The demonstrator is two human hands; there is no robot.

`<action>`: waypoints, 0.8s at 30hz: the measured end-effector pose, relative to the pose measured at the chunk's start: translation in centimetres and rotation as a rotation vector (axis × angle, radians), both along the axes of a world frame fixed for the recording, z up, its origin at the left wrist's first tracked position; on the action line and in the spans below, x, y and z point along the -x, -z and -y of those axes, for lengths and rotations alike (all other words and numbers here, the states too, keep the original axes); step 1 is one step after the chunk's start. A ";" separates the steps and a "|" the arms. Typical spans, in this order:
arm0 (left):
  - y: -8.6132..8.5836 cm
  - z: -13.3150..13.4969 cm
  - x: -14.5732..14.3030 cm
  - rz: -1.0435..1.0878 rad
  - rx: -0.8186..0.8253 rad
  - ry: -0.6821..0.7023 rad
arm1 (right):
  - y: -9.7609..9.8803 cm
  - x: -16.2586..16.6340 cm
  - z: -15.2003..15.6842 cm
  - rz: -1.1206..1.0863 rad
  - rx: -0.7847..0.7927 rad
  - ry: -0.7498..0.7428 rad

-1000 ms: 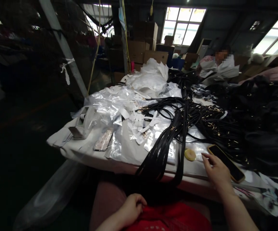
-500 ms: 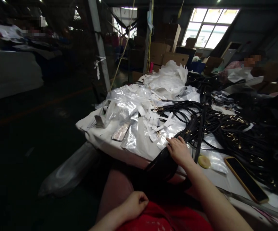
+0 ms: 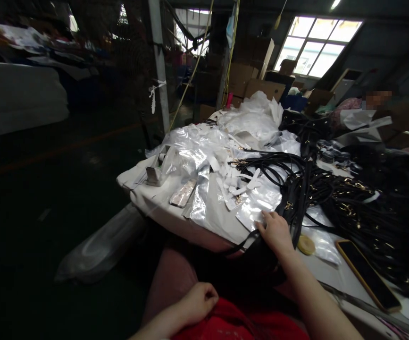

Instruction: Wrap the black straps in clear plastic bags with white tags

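Black straps (image 3: 301, 203) are draped over the edge of the worktop (image 3: 154, 203) beneath the half-bent right hand (image 3: 275, 231); the left hand (image 3: 201, 302) is loosely curled, and whether anything is gripped cannot be told.

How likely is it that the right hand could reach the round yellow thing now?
Probably yes: the round yellow thing lies close to the right hand, with nothing seen on top of it, though black straps hang between the two.
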State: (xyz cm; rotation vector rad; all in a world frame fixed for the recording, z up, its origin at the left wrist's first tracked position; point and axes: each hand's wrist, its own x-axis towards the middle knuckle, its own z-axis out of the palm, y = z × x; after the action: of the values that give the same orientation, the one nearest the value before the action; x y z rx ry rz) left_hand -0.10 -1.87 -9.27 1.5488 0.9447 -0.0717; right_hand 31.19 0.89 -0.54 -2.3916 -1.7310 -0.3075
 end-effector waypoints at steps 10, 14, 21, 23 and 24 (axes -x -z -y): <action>-0.3 0.0 0.6 0.001 0.009 -0.042 | 1.0 0.1 -0.7 -0.048 -0.076 0.112; -0.8 -0.1 0.6 0.007 -0.025 -0.054 | 1.4 0.0 -0.9 -0.020 -0.131 0.162; -0.9 0.4 0.4 0.017 -0.035 -0.027 | 1.6 -0.7 -0.9 -0.055 -0.135 0.146; -0.8 0.4 0.5 0.025 -0.042 -0.026 | 1.6 -0.8 -0.9 -0.067 -0.144 0.160; -0.7 0.3 0.6 0.021 -0.042 -0.029 | 1.6 -0.8 -1.0 -0.070 -0.152 0.170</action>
State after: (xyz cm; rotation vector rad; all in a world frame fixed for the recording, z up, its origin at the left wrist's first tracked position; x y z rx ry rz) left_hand -0.67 -2.22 -8.55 1.5711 0.9567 -0.0149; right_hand 31.97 1.91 -2.10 -2.4119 -1.4238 -0.3602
